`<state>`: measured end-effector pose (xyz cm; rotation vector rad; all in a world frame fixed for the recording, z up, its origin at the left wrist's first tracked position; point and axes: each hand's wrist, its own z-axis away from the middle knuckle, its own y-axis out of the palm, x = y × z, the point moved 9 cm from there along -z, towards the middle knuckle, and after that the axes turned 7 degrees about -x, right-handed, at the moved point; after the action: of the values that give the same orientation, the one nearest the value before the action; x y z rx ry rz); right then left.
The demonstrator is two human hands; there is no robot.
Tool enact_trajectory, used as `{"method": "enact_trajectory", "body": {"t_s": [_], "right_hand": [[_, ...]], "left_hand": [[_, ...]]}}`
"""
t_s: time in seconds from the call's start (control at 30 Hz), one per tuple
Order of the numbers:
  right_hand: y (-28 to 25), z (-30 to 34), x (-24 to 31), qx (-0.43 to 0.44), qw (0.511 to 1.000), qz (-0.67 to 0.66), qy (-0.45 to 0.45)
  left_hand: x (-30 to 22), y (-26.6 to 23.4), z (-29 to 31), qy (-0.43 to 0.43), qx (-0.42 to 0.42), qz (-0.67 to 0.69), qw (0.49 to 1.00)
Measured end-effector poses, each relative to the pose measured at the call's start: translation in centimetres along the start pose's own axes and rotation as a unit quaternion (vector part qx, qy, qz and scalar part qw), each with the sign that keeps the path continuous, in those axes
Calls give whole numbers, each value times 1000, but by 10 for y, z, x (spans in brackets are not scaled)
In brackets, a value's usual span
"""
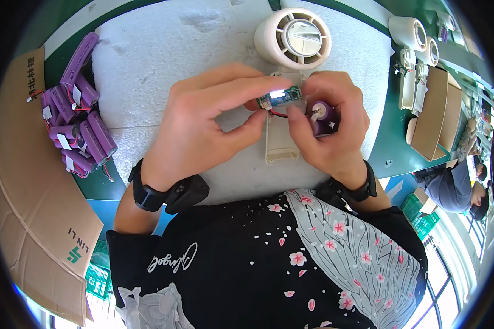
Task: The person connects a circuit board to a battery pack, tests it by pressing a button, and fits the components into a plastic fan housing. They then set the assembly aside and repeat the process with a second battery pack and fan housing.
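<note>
My left hand point(214, 112) pinches a small green circuit board point(282, 96) at its left end, between thumb and fingers. A bright white light shines on the board. Inside my curled right hand point(340, 118) sits a purple cylindrical battery cell point(325, 118), its end and a white connector facing up. Red and black wires point(278, 114) run below the board toward the right thumb. Beneath both hands lies a cream plastic handle shell point(281, 142), partly covered by them. Just beyond it stands a cream round fan head point(292, 39) with a shiny round centre.
White foam sheets point(142, 60) cover the green worktable. At the left lies a pile of purple battery cells point(79, 118) with wires, beside a large cardboard box point(33, 192). To the right are more fan parts point(410, 34) and a small open carton point(433, 118). Another person point(455, 186) sits farther right.
</note>
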<state>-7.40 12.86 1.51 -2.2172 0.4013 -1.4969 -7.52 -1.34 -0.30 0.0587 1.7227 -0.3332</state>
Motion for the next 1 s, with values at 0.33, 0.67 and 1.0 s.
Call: {"method": "enact_trajectory", "body": {"t_s": [0.33, 0.67, 1.0], "right_hand": [[4, -5, 12, 26, 993, 59, -99], [3, -2, 10, 19, 991, 55, -123], [1, -4, 11, -4, 990, 70, -122]], "left_hand": [[5, -3, 3, -25, -37, -4, 999], [-11, -3, 1, 67, -52, -113, 990], [-13, -1, 2, 85, -58, -126, 987]]}}
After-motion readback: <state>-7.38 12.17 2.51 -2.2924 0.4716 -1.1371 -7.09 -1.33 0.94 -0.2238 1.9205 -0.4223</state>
